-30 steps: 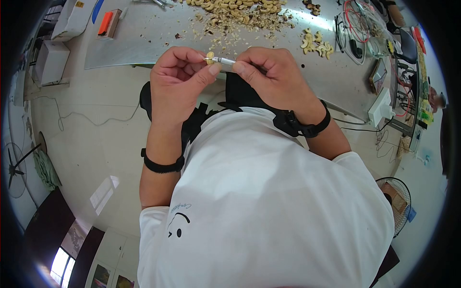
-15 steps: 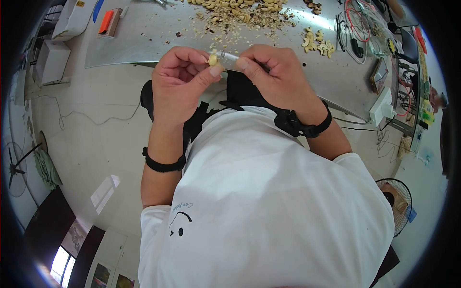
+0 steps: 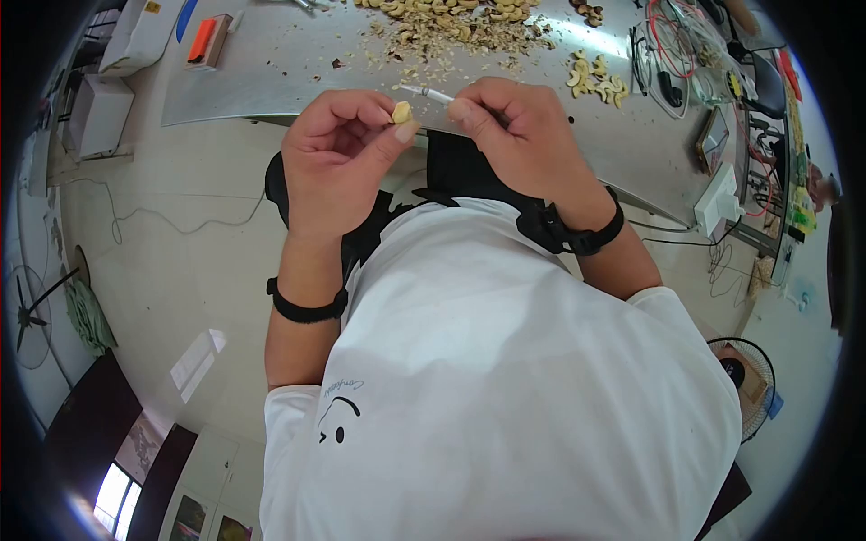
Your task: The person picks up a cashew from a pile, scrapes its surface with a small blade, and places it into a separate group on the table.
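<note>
Between the thumb and fingers of my left hand [image 3: 338, 158] is a pale yellow cashew nut [image 3: 401, 112]. My right hand [image 3: 521, 135] grips a slim craft knife [image 3: 437, 96] with a silvery handle, its thin blade pointing left. The blade tip is just above the nut and apart from it. Both hands are over the near edge of the metal table [image 3: 271, 77]. Beyond them lies a heap of cashews and shell bits [image 3: 460, 22]. A smaller group of pale cashews [image 3: 597, 79] rests to the right, with some darker nuts [image 3: 588, 13] farther back.
An orange-topped block [image 3: 206, 43] sits at the table's left. Tangled cables [image 3: 672, 54], a phone-like device [image 3: 713, 140] and a white power strip [image 3: 718, 198] are along the right side. A fan [image 3: 747, 383] stands on the floor at right.
The knife has moved up and away from the cashew, its blade now clear of it. The cashew is turned a little in my left fingers and sits slightly lower.
</note>
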Available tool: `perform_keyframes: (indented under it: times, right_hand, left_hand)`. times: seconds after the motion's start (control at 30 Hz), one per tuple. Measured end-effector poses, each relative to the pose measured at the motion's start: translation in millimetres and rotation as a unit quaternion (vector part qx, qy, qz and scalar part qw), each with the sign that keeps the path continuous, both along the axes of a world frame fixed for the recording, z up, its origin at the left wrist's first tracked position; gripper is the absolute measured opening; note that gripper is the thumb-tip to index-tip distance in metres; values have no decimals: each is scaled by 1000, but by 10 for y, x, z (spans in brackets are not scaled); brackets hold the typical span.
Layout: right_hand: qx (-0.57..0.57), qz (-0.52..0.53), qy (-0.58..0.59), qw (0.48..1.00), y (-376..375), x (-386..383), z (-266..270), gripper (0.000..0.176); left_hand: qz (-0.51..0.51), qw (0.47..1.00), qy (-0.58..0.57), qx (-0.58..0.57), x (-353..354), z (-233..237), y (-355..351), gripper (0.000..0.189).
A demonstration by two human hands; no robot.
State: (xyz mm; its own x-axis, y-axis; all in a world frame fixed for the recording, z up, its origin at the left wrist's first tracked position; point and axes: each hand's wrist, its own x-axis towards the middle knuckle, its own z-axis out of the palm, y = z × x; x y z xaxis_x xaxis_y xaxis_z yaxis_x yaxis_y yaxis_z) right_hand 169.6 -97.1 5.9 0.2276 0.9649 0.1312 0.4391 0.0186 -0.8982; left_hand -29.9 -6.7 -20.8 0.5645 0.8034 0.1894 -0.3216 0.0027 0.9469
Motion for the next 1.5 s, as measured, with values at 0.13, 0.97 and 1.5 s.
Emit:
perform_keyframes:
  times: [0.13,0.97,1.5]
  right_hand:
    - [-16,25,26,999,-35,27,10,16]
    - [2,56,2,998,-27,-9,62,14]
    - [-3,34,-2,999,-47,15,57,15]
  left_hand:
    - [29,999,16,32,1,12,-18,24]
    - [63,974,86,198,-6,43,-9,25]
    - [68,973,111,189,-15,104,-34,28]
